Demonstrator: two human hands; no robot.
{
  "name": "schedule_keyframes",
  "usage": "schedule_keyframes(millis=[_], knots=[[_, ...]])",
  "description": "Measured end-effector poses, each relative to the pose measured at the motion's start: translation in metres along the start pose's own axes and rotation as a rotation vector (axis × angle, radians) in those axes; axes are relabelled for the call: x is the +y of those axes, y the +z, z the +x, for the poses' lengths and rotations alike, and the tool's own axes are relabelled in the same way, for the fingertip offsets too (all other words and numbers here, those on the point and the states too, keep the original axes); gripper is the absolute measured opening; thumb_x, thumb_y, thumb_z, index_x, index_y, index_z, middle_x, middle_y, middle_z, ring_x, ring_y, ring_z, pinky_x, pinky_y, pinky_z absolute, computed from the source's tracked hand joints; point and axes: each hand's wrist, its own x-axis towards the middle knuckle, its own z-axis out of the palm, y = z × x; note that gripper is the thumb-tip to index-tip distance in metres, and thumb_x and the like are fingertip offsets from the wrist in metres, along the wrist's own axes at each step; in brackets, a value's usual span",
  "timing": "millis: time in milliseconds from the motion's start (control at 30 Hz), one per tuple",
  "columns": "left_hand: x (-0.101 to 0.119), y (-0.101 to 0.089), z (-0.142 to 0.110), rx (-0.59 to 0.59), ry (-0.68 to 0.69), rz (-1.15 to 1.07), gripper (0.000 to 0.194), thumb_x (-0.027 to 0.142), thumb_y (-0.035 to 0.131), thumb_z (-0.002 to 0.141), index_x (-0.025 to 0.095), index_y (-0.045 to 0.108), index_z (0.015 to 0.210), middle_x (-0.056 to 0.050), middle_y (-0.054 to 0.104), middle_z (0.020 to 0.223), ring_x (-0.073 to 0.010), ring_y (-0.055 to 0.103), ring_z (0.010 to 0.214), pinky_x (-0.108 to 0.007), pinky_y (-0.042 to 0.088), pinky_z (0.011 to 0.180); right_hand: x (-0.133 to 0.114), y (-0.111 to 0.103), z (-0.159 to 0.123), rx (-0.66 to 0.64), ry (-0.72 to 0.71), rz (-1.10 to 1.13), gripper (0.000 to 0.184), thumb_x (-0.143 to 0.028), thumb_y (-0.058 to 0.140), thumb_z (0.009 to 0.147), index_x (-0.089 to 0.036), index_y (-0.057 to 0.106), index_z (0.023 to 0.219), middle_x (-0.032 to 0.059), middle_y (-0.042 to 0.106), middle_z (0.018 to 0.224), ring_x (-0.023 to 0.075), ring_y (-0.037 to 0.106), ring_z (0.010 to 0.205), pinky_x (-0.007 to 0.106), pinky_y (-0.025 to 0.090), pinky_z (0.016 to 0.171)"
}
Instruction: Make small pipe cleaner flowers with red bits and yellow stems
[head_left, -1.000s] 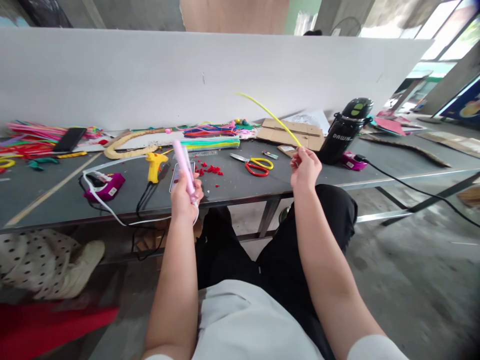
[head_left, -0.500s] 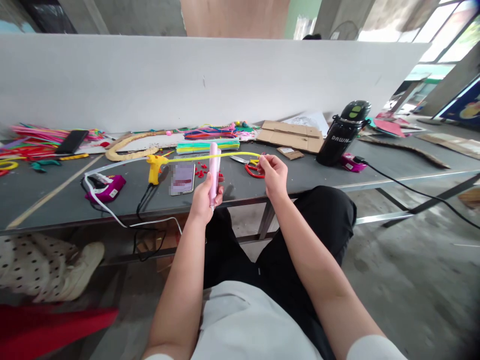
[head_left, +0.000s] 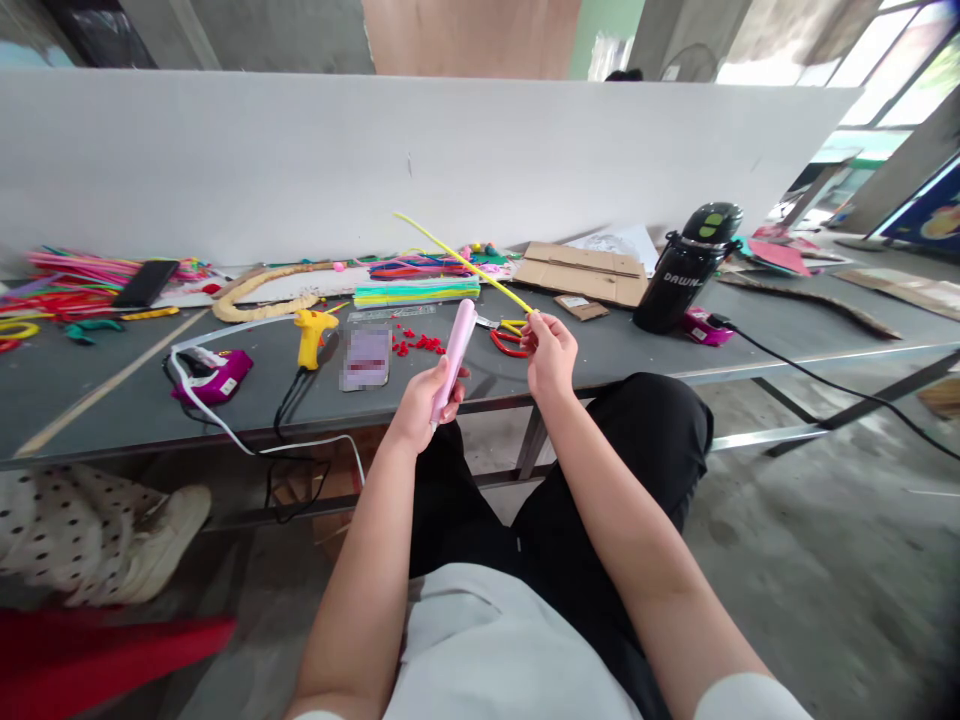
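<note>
The right hand point(head_left: 553, 352) is pinching a yellow pipe cleaner point(head_left: 466, 262) by its near end, its length slanting forward-left above the pink wand point(head_left: 456, 352) the left hand point(head_left: 424, 402) is gripping.

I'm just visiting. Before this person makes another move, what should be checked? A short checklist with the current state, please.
1. Pink tool held: ok, gripped in the left hand.
2. Yellow strip held: ok, the right hand pinches one end in its fingers.
3. Strip and pink tool apart: ok, a gap shows between them.
4. Scissors well away from the right hand: not ok, they appear right beside it in this view.
5. White cord joined to the pink tool: cannot tell, it passes behind the left arm.
6. Pink tool switched on: cannot tell.
</note>
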Motion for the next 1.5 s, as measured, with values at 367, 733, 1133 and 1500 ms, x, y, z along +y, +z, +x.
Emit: schedule_keyframes(millis=[367, 733, 1133, 1500], knots=[[-0.003, -0.002, 0.005, 0.193, 0.099, 0.0, 0.046, 0.061, 0.066, 0.083, 0.015, 0.061, 0.081, 0.002, 0.049, 0.058, -0.0025, 0.034, 0.037, -0.017, 0.022, 0.035, 0.024, 0.01, -0.028, -0.215, 0.017, -0.184, 0.025, -0.044, 0.071, 0.078, -0.019, 0.066, 0.079, -0.0011, 0.063, 0.066, 0.0107, 0.054, 0.057, 0.026, 0.047, 0.059], [-0.002, -0.005, 0.006, 0.249, 0.141, 0.033, 0.043, 0.057, 0.065, 0.085, 0.014, 0.06, 0.08, 0.004, 0.048, 0.055, -0.0015, 0.031, 0.035, -0.016, 0.019, 0.034, 0.016, 0.005, -0.015, -0.153, 0.007, -0.125, 0.022, -0.038, 0.073, 0.077, -0.018, 0.065, 0.076, -0.0016, 0.062, 0.062, 0.0093, 0.052, 0.056, 0.024, 0.043, 0.056], [0.034, -0.054, -0.009, 0.473, 0.288, -0.311, 0.039, 0.047, 0.051, 0.097, 0.014, 0.058, 0.079, 0.006, 0.045, 0.051, -0.002, 0.028, 0.032, -0.016, 0.018, 0.032, -0.019, -0.04, 0.045, 0.319, 0.041, 0.121, 0.015, -0.02, 0.068, 0.078, -0.019, 0.057, 0.068, -0.0061, 0.052, 0.057, 0.0045, 0.044, 0.047, 0.017, 0.038, 0.044], [0.025, -0.048, -0.011, 0.379, 0.275, -0.272, 0.042, 0.054, 0.062, 0.087, 0.012, 0.065, 0.086, 0.001, 0.054, 0.059, -0.0025, 0.038, 0.036, -0.015, 0.024, 0.036, -0.008, -0.025, 0.04, 0.164, 0.154, 0.202, 0.01, -0.02, 0.068, 0.081, -0.017, 0.062, 0.073, -0.0044, 0.056, 0.062, 0.004, 0.049, 0.05, 0.014, 0.044, 0.045]])
